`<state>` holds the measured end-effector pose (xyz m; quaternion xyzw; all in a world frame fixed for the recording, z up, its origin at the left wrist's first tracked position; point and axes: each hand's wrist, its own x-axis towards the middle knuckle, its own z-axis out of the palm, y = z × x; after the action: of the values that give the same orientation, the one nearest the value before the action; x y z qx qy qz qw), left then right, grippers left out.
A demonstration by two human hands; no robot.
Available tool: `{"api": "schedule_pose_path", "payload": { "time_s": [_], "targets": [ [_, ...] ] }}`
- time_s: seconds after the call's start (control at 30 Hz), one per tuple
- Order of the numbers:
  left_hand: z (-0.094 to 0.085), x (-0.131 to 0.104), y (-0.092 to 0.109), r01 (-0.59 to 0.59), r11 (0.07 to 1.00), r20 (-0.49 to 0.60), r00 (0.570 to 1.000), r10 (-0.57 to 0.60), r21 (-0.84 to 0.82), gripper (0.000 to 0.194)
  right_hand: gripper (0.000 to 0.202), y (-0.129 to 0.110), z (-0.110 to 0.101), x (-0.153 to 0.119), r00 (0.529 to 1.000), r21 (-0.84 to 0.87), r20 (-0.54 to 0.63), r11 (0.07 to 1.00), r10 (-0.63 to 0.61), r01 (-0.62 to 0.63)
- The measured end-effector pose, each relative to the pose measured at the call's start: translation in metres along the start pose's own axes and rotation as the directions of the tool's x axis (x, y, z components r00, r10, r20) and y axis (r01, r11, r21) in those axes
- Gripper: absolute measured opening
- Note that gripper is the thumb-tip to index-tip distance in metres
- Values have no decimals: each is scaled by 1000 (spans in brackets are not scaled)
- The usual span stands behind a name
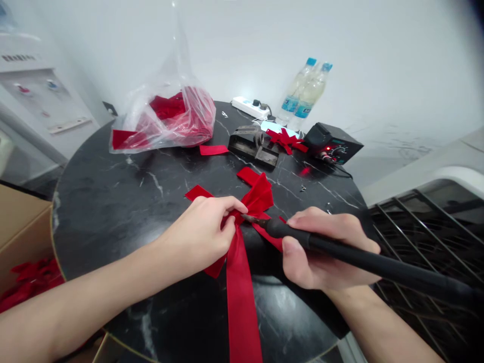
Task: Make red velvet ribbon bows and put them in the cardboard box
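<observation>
A red velvet ribbon bow [260,194] lies on the dark marbled table, one long tail [244,297] running toward me over the near side. My left hand [206,227] pinches the bow at its middle between thumb and fingers, partly hiding the left loop. In my right hand [328,247] is a black-handled soldering iron [280,229], gripped like a pen. Its metal tip meets the bow's centre close beside my left fingertips; whether it presses into the fabric I cannot tell.
Behind the bow stand a metal iron stand [251,146], a black soldering station [333,143] with a red light, and two water bottles [302,96]. A plastic bag [174,121] holds red ribbon. At the left is a cardboard box [22,217]; a black rack [431,227] flanks the right.
</observation>
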<state>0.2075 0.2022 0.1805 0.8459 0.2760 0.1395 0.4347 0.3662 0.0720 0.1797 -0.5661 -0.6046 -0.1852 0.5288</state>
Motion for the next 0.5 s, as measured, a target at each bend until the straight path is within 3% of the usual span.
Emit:
{"api": "schedule_pose_path", "payload": {
  "time_s": [0.27, 0.43, 0.5],
  "targets": [
    [-1, 1, 1, 4, 1000, 7, 1000, -4, 13, 29, 21, -1, 3, 1, 1000, 12, -13, 1000, 6, -6],
    [0, 1, 0, 30, 999, 19, 999, -30, 11, 29, 28, -4, -7, 1, 997, 203, -71, 979, 39, -24],
    [0, 0, -1, 19, 1000, 21, 1000, -19, 0, 30, 32, -3, -12, 1, 999, 183, -49, 983, 10, -1]
  ]
}}
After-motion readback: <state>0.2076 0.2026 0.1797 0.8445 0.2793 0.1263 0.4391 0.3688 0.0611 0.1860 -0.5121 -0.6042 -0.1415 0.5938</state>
